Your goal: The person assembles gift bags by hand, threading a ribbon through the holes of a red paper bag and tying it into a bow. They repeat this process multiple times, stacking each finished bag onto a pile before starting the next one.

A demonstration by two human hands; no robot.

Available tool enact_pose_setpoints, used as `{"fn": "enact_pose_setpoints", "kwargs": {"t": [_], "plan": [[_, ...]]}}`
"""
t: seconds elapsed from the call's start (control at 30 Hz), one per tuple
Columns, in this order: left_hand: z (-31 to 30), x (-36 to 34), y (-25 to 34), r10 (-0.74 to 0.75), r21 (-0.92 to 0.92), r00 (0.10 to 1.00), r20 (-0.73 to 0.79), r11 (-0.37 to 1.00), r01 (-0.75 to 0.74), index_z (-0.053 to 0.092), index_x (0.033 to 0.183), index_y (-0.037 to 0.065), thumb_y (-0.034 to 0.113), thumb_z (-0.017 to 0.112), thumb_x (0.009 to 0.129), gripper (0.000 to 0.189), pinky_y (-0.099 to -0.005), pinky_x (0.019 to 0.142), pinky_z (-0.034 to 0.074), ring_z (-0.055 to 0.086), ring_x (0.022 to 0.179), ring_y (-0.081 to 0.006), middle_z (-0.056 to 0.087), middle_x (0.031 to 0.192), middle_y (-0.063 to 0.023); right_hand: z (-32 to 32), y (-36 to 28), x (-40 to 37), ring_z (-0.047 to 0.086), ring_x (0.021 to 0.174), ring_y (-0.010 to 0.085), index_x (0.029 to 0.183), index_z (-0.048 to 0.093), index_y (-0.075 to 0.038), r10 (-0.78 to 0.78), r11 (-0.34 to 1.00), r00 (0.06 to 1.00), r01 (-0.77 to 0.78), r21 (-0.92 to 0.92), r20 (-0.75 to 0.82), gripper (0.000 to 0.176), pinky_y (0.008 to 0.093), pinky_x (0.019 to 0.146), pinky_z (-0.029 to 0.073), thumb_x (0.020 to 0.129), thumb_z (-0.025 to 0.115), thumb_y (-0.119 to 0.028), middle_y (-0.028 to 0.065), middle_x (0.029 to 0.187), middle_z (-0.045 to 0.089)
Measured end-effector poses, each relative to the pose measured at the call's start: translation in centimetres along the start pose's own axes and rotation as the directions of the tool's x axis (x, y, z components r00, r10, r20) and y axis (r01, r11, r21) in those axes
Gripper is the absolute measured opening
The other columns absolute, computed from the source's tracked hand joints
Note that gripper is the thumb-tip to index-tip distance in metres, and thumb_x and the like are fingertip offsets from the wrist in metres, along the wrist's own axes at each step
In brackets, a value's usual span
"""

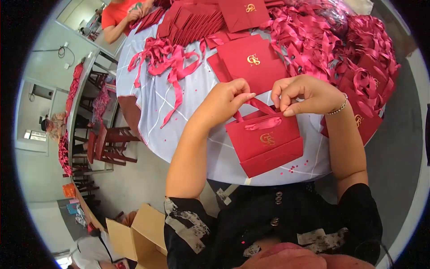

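A small red paper gift bag (271, 143) with a gold monogram stands tilted at the table's near edge, its fold lines showing. A pink ribbon handle (263, 123) loops across its front, and another stretch of ribbon (260, 106) rises above the top edge. My left hand (228, 101) is closed, thumb and forefinger pinching that upper ribbon. At the bag's upper right corner my right hand (304, 95) is closed too, its fingertips pinching the rim; whether ribbon is also between them is hidden. Just beyond lie flat red bags (255, 60) with the same monogram.
Loose pink ribbons (172, 62) lie to the left on the checked tablecloth (154, 130). Stacked red bags (190, 22) and a heap of ribboned bags (367, 76) cover the far and right sides. Another person's hands (139, 12) work opposite. A cardboard box (145, 237) stands lower left.
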State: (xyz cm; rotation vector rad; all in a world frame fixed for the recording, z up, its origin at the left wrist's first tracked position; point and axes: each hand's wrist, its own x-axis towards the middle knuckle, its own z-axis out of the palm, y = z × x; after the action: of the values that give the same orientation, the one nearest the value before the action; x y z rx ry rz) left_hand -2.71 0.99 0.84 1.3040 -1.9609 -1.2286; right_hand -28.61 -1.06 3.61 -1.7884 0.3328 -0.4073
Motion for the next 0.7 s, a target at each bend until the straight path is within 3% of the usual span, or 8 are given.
{"fn": "enact_pose_setpoints", "kwargs": {"t": [0.07,0.1,0.17,0.23,0.37,0.57,0.67,0.7], "plan": [[0.1,0.6,-0.8,0.022,0.082,1.0,-0.004,0.996,-0.021,0.06,0.093,0.001,0.017,0.066,0.091,0.017,-0.0269,0.058,0.046,0.054,0.064,-0.0127,0.058,0.071,-0.0062,0.2,-0.9,-0.1,0.055,0.088,0.0119,0.08,0.063,0.001,0.018,0.999,0.994,-0.021,-0.026,-0.108,0.01,0.0251,0.078,0.045,0.083,0.07,-0.005,0.0058,0.098,0.061],[0.5,0.6,-0.7,0.17,0.007,0.964,-0.203,0.985,-0.172,0.061,0.095,0.001,0.017,0.067,0.09,0.017,-0.0269,0.061,0.047,0.056,0.07,-0.0134,0.06,0.078,-0.0073,0.2,-0.7,-0.2,0.056,0.088,0.0117,0.08,0.063,0.001,0.023,1.0,0.983,-0.023,0.0,-0.181,0.01,0.0255,0.078,0.045,0.083,0.07,-0.005,0.0056,0.097,0.061],[0.0,1.6,-1.5,0.417,0.142,0.77,-0.483,0.905,-0.401,0.066,0.098,0.0,0.013,0.069,0.088,0.017,-0.0274,0.071,0.048,0.06,0.087,-0.0166,0.062,0.098,-0.0105,-0.1,-1.0,-0.6,0.056,0.087,0.0114,0.08,0.063,0.001,-0.031,0.999,0.945,0.014,-0.053,-0.327,0.01,0.0252,0.078,0.045,0.084,0.07,-0.005,0.005,0.095,0.061],[-0.9,0.5,-0.1,0.433,0.243,0.658,-0.616,0.899,-0.364,0.066,0.094,0.0,0.012,0.07,0.087,0.014,-0.0281,0.074,0.048,0.059,0.089,-0.0181,0.063,0.098,-0.0105,-0.2,-1.7,-0.9,0.051,0.08,0.0091,0.078,0.064,-0.001,-0.082,0.988,0.909,0.019,-0.155,-0.408,0.007,0.024,0.072,0.041,0.081,0.071,-0.003,0.0033,0.091,0.059],[-0.9,-1.9,2.6,0.573,0.376,0.541,-0.616,0.817,-0.437,0.07,0.086,0.002,0.005,0.075,0.08,0.008,-0.0221,0.049,0.037,0.053,0.06,-0.0088,0.066,0.081,-0.0053,0.5,-1.8,-0.6,0.049,0.069,0.0083,0.078,0.064,-0.001,-0.117,0.941,0.912,-0.025,-0.337,-0.394,0.01,0.0233,0.06,0.038,0.081,0.072,-0.006,0.0027,0.088,0.061],[3.7,-3.2,5.1,0.264,0.263,0.925,-0.273,0.945,-0.192,0.064,0.109,0.003,0.03,0.083,0.073,0.048,-0.0347,0.058,0.051,0.064,0.063,-0.0241,0.068,0.091,-0.0131,3.6,-1.4,1.1,0.055,0.065,0.0114,0.081,0.066,-0.001,-0.169,0.878,0.854,-0.097,-0.469,-0.492,0.007,0.0246,0.059,0.042,0.078,0.073,-0.004,0.0057,0.087,0.063],[3.1,-3.2,5.0,0.316,0.339,0.887,-0.338,0.919,-0.198,0.063,0.109,0.002,0.031,0.085,0.071,0.053,-0.0319,0.057,0.05,0.062,0.063,-0.021,0.066,0.085,-0.0114,4.0,-1.4,1.5,0.053,0.064,0.0086,0.095,0.066,-0.002,-0.245,0.909,0.798,-0.008,-0.417,-0.55,0.015,0.0226,0.06,0.042,0.081,0.072,-0.003,0.0047,0.087,0.061],[2.3,-3.4,4.9,0.179,0.261,0.925,-0.336,0.961,-0.092,0.062,0.107,0.003,0.033,0.087,0.068,0.055,-0.028,0.057,0.048,0.059,0.062,-0.0134,0.063,0.077,-0.0046,4.1,-1.5,1.6,0.053,0.065,0.0069,0.1,0.064,-0.002,-0.241,0.945,0.756,0.039,-0.326,-0.609,0.018,0.0214,0.06,0.042,0.083,0.071,-0.003,0.0039,0.087,0.06]]}}
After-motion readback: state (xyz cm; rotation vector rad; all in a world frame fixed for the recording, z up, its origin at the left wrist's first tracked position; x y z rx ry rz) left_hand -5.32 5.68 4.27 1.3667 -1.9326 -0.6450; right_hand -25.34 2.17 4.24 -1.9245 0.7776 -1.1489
